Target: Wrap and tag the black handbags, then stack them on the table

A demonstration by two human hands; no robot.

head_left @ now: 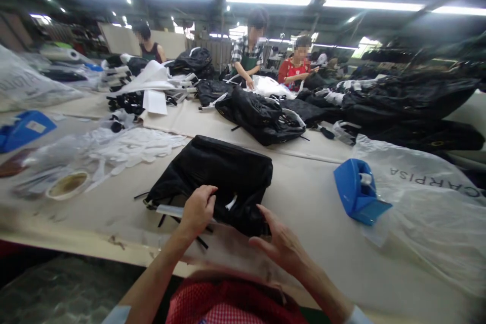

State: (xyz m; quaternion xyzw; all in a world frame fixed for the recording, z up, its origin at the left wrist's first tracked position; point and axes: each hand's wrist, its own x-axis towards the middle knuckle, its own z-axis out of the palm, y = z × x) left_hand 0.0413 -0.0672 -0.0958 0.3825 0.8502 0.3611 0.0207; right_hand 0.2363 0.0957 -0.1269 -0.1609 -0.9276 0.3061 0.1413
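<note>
A black fabric bag [220,172] lies flat on the beige worktable [311,197] right in front of me. My left hand [198,210] rests on its near edge, fingers curled over a strip of clear film or tape [169,210] at the bag's lower left corner. My right hand [279,243] is at the bag's near right corner, fingers spread and touching the fabric and a thin clear plastic sheet under it. Black straps trail from the bag's left side.
A blue tape dispenser [359,192] stands to the right, beside a clear printed plastic bag [429,207]. A tape roll [68,185] and white plastic wrappings [125,147] lie left. More black bags [261,114] are piled behind. Other people work at the far end.
</note>
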